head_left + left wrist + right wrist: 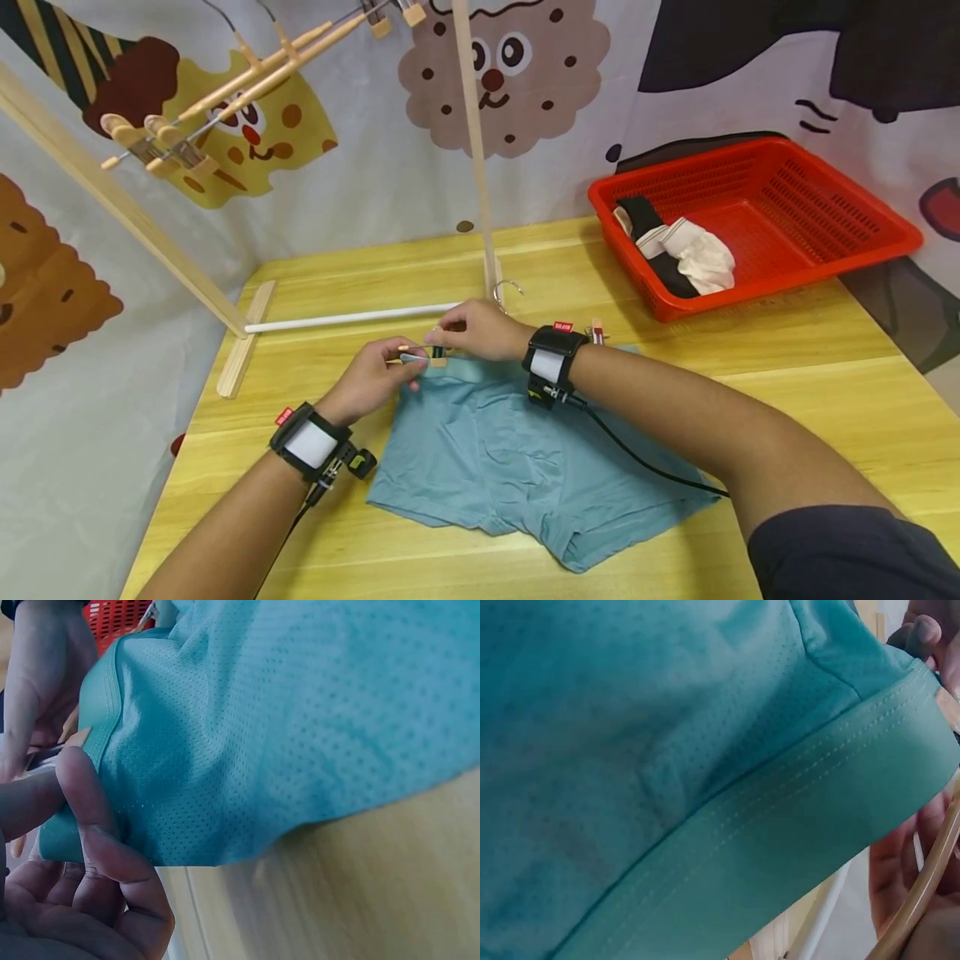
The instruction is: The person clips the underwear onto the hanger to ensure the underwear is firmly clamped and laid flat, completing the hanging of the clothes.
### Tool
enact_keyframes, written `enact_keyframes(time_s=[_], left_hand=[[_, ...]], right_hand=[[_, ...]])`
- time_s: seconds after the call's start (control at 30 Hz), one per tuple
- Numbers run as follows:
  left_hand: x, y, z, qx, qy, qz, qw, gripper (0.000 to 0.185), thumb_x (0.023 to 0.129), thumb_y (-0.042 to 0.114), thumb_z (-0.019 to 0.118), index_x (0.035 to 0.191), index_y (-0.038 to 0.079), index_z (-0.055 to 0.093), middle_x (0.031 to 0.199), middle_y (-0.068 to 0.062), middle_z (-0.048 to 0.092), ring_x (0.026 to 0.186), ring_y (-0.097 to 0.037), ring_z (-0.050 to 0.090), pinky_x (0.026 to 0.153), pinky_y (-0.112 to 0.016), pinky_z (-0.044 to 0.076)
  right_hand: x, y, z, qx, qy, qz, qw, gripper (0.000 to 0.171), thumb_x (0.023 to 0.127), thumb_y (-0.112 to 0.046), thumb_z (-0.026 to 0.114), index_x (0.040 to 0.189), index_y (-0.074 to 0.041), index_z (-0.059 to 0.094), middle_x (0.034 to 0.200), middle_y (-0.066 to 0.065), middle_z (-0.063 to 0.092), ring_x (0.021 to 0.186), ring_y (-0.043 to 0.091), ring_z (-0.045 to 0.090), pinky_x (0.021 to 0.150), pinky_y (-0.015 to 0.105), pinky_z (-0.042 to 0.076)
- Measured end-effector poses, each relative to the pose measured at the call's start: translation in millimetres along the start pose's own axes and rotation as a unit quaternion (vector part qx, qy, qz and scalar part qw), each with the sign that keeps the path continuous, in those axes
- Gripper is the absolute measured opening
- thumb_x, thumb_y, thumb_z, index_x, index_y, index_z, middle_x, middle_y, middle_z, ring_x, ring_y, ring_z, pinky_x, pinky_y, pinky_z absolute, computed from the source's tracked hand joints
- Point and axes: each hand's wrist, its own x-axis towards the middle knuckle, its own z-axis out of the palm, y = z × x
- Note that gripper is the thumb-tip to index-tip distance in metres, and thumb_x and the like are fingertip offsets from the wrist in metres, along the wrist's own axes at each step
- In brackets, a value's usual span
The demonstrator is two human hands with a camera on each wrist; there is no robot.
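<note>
Light blue boxer briefs (510,450) lie spread on the table, waistband away from me. My left hand (375,371) pinches the left corner of the waistband (101,697), its thumb close to the tip of a peach-coloured clip (438,358). Above that corner my right hand (487,329) has its fingers curled on the clip, which sits over the waistband edge. The clip belongs to a hanger whose hook (510,286) rises behind my right hand. A second clip (597,331) shows beyond the right wrist. Most of the hanger bar (922,892) is hidden by my right arm in the head view.
A red basket (757,283) holding black and cream cloth items stands at the back right. At the back left is a wooden rack with a post (142,208) and a low white rod (352,317). Two clip hangers (262,79) hang above.
</note>
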Motion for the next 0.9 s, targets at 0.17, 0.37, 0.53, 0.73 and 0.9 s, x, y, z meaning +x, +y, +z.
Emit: enact_keyframes(time_s=[0.17,0.37,0.53,0.73,0.9], left_hand=[[0.9,-0.7,0.3,0.003,-0.006,-0.002,1.0,0.017,0.1,0.018,0.062,0.112,0.007,0.067,0.103,-0.014,0.067,0.074,-0.018,0.067,0.062,-0.028,0.051],[4.1,-1.7,0.1,0.011,-0.012,0.0,0.9999,0.019,0.1,0.019,0.062,0.114,0.007,0.066,0.103,-0.014,0.066,0.073,-0.02,0.063,0.06,-0.028,0.05],[7.2,-4.0,-1.0,0.05,-0.007,0.012,0.9987,0.019,0.098,0.019,0.065,0.113,0.007,0.068,0.1,-0.014,0.068,0.068,-0.02,0.057,0.057,-0.027,0.048],[9.3,-9.6,0.4,0.097,-0.018,0.014,0.9951,0.023,0.097,0.016,0.067,0.119,0.011,0.066,0.095,-0.009,0.07,0.065,-0.016,0.054,0.057,-0.027,0.046],[12.2,-9.1,4.4,0.138,-0.029,0.021,0.9899,0.028,0.096,0.018,0.065,0.123,0.015,0.063,0.1,-0.008,0.068,0.077,-0.018,0.057,0.064,-0.03,0.048]], right_hand=[[-14.2,-9.0,-2.5,-0.053,0.021,-0.003,0.998,0.048,0.092,-0.041,0.071,0.126,-0.008,0.068,0.101,0.0,0.072,0.09,0.013,0.066,0.079,0.029,0.054],[-60.5,-18.0,-23.7,-0.134,0.077,-0.037,0.987,0.035,0.095,-0.026,0.069,0.126,-0.008,0.067,0.115,0.007,0.069,0.108,0.021,0.062,0.092,0.038,0.052],[-99.3,10.8,-45.8,-0.189,0.129,0.006,0.973,0.03,0.093,-0.016,0.068,0.121,-0.005,0.069,0.111,0.011,0.07,0.106,0.026,0.059,0.093,0.044,0.049],[-118.0,51.5,-54.3,-0.262,0.094,0.082,0.957,0.033,0.094,-0.023,0.069,0.124,-0.008,0.069,0.112,0.012,0.067,0.102,0.03,0.058,0.087,0.048,0.045],[-120.3,64.1,-54.6,-0.215,0.061,0.067,0.972,0.011,0.096,-0.02,0.068,0.1,-0.014,0.076,0.092,0.0,0.068,0.088,0.017,0.06,0.083,0.04,0.047]])
